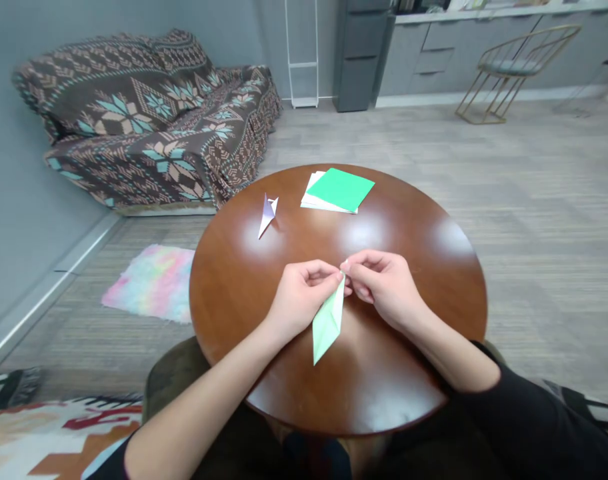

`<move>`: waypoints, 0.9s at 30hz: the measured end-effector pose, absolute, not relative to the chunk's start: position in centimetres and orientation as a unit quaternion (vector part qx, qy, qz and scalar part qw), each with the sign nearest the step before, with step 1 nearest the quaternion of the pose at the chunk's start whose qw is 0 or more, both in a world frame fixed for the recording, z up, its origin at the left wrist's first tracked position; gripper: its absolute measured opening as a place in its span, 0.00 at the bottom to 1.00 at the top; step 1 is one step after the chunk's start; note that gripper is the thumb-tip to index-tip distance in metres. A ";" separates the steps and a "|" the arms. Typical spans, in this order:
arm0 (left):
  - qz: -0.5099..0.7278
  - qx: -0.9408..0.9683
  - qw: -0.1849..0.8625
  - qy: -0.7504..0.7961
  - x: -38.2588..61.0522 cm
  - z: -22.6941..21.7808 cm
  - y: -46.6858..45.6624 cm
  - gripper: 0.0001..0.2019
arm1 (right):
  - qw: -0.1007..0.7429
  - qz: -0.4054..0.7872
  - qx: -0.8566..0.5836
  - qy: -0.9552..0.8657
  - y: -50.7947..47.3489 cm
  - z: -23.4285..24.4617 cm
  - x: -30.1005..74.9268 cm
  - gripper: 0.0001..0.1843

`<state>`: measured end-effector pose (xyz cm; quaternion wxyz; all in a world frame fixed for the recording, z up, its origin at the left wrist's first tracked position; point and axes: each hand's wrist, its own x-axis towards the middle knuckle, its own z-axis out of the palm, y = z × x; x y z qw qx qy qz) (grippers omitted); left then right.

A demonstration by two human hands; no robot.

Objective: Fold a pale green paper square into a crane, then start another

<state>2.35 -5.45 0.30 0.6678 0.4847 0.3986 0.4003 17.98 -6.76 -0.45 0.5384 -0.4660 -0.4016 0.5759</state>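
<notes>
A light green folded paper (328, 327), long and kite-shaped, hangs at a slant above the round brown table, its lower point toward me. Near its upper tip, my left hand (307, 291) pinches it between thumb and fingers. My right hand (381, 283) is closed at the same tip, thumb and forefinger pressed together there and touching the left fingertips. The very end of the tip is mostly hidden by the fingers.
On the table (424, 267), a purple and white folded paper figure (268, 215) stands at the far left. Green square paper (344, 188) lies over white sheets (312, 193) at the back. A patterned sofa (169, 127) is beyond.
</notes>
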 end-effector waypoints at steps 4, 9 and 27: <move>0.399 0.485 0.668 0.400 2.5 0.3 -5.6 0.12 | 0.569 0.565 -0.462 -0.378 -6.5 -0.6 17.9 0.09; 0.384 0.495 0.669 0.401 2.2 0.0 -6.0 0.10 | 0.633 0.519 -0.464 -0.338 -5.9 -0.6 18.4 0.10; 0.495 0.473 0.612 0.397 1.4 -0.4 -4.9 0.25 | 0.442 0.549 -0.466 -0.535 -6.9 -0.6 18.4 0.17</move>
